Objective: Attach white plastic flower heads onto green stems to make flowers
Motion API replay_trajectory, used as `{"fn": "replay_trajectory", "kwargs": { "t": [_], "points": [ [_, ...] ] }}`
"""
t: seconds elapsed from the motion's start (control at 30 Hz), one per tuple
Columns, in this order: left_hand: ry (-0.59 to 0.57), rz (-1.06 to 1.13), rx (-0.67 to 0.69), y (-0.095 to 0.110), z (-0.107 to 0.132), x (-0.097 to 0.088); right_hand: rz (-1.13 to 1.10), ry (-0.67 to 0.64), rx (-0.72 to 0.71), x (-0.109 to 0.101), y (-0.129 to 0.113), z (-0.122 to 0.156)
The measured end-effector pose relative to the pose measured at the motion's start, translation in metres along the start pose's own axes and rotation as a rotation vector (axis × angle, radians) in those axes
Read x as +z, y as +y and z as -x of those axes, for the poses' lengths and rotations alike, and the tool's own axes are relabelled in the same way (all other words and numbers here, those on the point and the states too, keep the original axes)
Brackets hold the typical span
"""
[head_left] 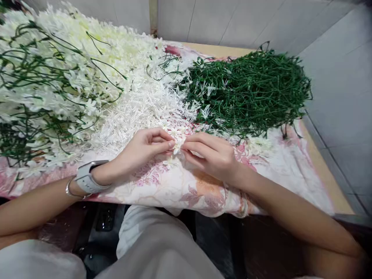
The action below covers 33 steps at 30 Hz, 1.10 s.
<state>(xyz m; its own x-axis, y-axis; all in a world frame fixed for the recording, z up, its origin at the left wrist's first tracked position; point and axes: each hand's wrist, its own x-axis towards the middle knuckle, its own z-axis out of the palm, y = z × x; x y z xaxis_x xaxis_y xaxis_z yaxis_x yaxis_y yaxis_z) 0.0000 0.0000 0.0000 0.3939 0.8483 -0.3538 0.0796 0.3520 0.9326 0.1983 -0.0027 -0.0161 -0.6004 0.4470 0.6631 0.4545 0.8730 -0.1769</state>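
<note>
Pinching a small white artificial blossom [177,146] between them, the left hand [142,149] and the right hand [210,155] meet fingertip to fingertip above the near edge of a floral-print cloth [180,186] spread over the table [325,174]. Left fingers are curled inward, thumb pressed against forefinger on the blossom; right fingers are extended and closed on the same blossom from the opposite side. The blossom lies at the centre of the view, just in front of a heap of loose white plastic stamens [139,108] and touching neither heap.

A pale smartwatch [87,178] and a thin bracelet [69,190] encircle the left wrist. Far left, a large mound of finished cream-white flower sprays [66,66] with dark green stems covers the cloth. Far right, well apart from the hands, sits a dense tangle of bare green plastic stems [252,89], a few white stamens caught along its near edge. Scattered single blossoms [255,143] lie on the cloth just beside the right hand. Grey tiled wall [232,19] rises behind the table; tiled floor [343,116] shows at right. Light trousers [157,248] of the person fill the lower foreground.
</note>
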Motion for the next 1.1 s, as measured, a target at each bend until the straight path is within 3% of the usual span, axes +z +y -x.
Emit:
{"fn": "replay_trajectory", "kwargs": {
  "t": [0.23, 0.67, 0.8, 1.0, 1.1],
  "points": [
    [0.011, 0.081, 0.096, -0.002, 0.0, -0.001, -0.047, 0.054, 0.081, 0.004, 0.004, 0.004],
    [0.049, -0.175, 0.376, -0.009, 0.002, 0.0, -0.334, 0.152, 0.268, 0.008, 0.0, 0.005],
    [-0.003, -0.176, 0.401, -0.014, 0.004, 0.002, -0.364, 0.148, 0.28, 0.007, -0.001, 0.005],
    [0.073, -0.247, 0.448, -0.015, 0.003, 0.0, -0.402, 0.099, 0.255, 0.009, -0.002, 0.006],
    [0.046, -0.291, 0.452, -0.014, 0.001, -0.002, -0.414, 0.082, 0.252, 0.01, -0.002, 0.007]
  ]
}}
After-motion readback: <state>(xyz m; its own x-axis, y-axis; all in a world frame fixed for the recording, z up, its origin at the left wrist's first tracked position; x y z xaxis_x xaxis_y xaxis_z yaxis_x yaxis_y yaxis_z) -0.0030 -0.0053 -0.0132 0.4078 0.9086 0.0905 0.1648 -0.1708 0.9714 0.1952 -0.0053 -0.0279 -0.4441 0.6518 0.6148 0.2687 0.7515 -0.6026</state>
